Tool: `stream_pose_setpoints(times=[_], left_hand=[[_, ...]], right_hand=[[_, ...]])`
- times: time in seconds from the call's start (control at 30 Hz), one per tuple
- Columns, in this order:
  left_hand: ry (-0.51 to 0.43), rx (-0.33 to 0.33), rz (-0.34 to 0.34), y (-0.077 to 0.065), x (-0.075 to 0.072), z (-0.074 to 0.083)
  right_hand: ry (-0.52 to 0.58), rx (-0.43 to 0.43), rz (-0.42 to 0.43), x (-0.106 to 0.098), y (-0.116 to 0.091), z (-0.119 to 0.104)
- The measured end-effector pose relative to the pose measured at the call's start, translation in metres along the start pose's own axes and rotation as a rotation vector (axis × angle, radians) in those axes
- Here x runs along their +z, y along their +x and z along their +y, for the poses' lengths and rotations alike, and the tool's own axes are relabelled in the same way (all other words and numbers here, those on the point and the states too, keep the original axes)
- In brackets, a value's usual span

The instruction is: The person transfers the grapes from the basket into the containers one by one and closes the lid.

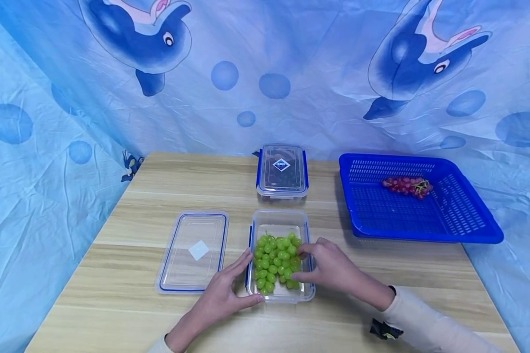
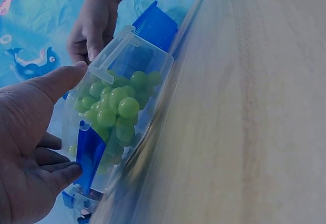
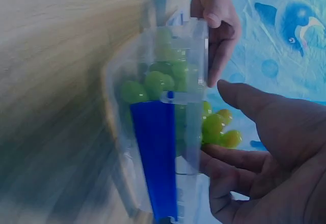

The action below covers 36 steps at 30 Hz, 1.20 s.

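Note:
A bunch of green grapes (image 1: 276,260) lies in a clear container (image 1: 280,217) with blue side clips. My left hand (image 1: 221,296) rests against the container's left side, its thumb by the near corner. In the left wrist view, its fingertips are beside a blue clip (image 2: 90,155). Over the right rim, my right hand (image 1: 331,267) reaches in with thumb and fingers spread at the edge of the bunch. Its fingers touch grapes (image 3: 216,127) in the right wrist view, while the thumb stands apart from them. The container's clear lid (image 1: 190,267) lies left of it.
Behind the open container stands a lidded container (image 1: 282,171) with dark contents. At the right, a blue plastic basket (image 1: 390,228) holds a bunch of red grapes (image 1: 407,186). A blue curtain with dolphins (image 1: 318,63) hangs behind the wooden table (image 1: 123,245).

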<state>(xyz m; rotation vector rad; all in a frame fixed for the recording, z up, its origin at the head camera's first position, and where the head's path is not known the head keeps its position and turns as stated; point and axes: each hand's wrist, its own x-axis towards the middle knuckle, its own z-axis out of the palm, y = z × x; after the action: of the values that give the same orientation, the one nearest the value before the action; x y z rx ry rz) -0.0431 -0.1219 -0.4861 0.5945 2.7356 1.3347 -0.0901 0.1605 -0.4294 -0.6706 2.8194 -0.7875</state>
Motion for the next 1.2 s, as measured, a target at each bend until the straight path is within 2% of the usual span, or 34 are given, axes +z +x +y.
stream_pose_setpoints(times=[0.37, 0.6, 0.77, 0.87, 1.0, 1.1, 1.2], left_hand=[[-0.006, -0.007, -0.005, 0.000, 0.001, -0.002], [-0.002, -0.003, 0.000, 0.000, 0.001, -0.002], [-0.005, 0.002, -0.001, 0.000, 0.001, -0.002], [0.000, 0.009, -0.006, 0.000, 0.001, -0.003], [0.003, 0.013, -0.008, 0.000, 0.002, -0.004], [-0.005, 0.009, -0.005, 0.000, 0.002, -0.005], [-0.011, -0.003, -0.006, 0.000, 0.000, -0.004]], right_hand=[[-0.032, 0.015, 0.047, 0.011, 0.001, 0.000], [0.158, 0.032, 0.094, 0.015, 0.007, 0.013], [0.192, -0.006, 0.113, 0.012, 0.009, 0.016], [0.206, -0.028, 0.085, 0.007, 0.009, 0.016], [0.241, -0.044, 0.006, -0.003, 0.009, 0.016], [0.200, -0.061, -0.016, -0.005, 0.010, 0.017], [0.070, -0.082, 0.033, -0.005, 0.012, 0.013]])
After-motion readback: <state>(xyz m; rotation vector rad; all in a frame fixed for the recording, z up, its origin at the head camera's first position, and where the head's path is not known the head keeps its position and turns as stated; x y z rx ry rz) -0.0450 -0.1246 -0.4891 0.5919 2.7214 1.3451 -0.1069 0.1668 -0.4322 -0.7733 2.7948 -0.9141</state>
